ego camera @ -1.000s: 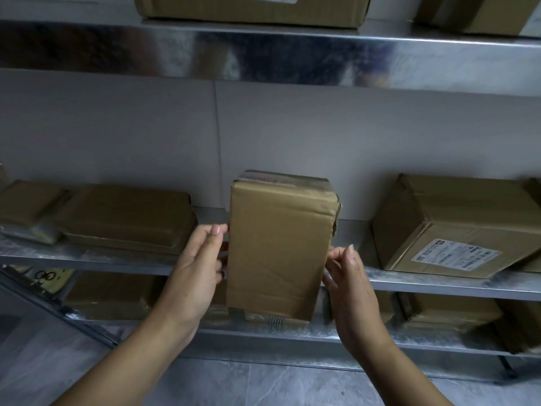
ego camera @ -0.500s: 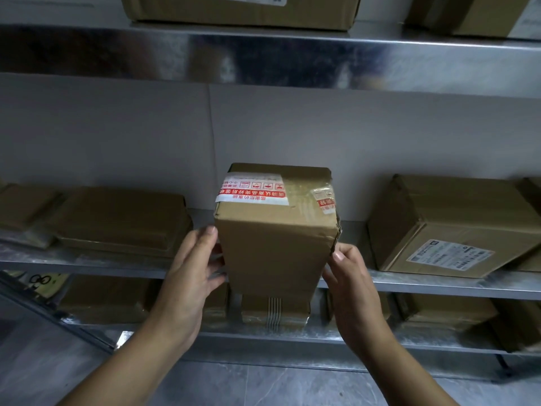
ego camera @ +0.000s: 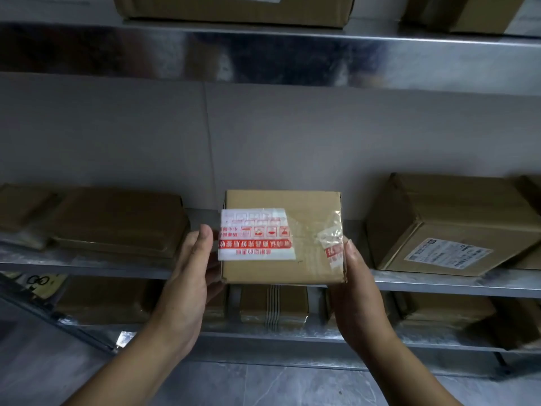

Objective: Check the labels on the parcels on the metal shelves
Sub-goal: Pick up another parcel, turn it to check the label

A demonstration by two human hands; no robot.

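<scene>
At the far left of the middle shelf (ego camera: pixel 87 260), a dull sheet-metal ledge, lies a thin brown packet (ego camera: pixel 23 206). Just beside it is a flat parcel (ego camera: pixel 117 221), a low rectangular slab in smooth brown wrap.

The left hand (ego camera: pixel 187 288) grips the box (ego camera: pixel 307 268) from its left side. The thumb lies straight up along the edge, and the fingers (ego camera: pixel 216 275) curl underneath, mostly hidden. The box is a squat cardboard block held in front of the middle shelf, between the flat parcel and the carton. Its broad face is tipped up toward the camera and its lower edge is level with the shelf lip. Whether it touches the lip cannot be told. Across that face runs a white sticker (ego camera: pixel 254 235) with red print and pictograms, read upside down from here. Crinkled clear tape (ego camera: pixel 330 230) glints near the right corner.

The right hand (ego camera: pixel 357 294) holds the right side, with the thumb pressed along the edge and the fingers tucked out of sight beneath.

Further right on the same shelf sits a carton (ego camera: pixel 439 206), bigger and boxy, with a white printed label (ego camera: pixel 448 253) on its front. The print is too small to read.

Above, the upper shelf (ego camera: pixel 263 54) shows a shiny, mottled metal underside. Below, more brown parcels (ego camera: pixel 273 309) line the lower shelf (ego camera: pixel 292 336).
</scene>
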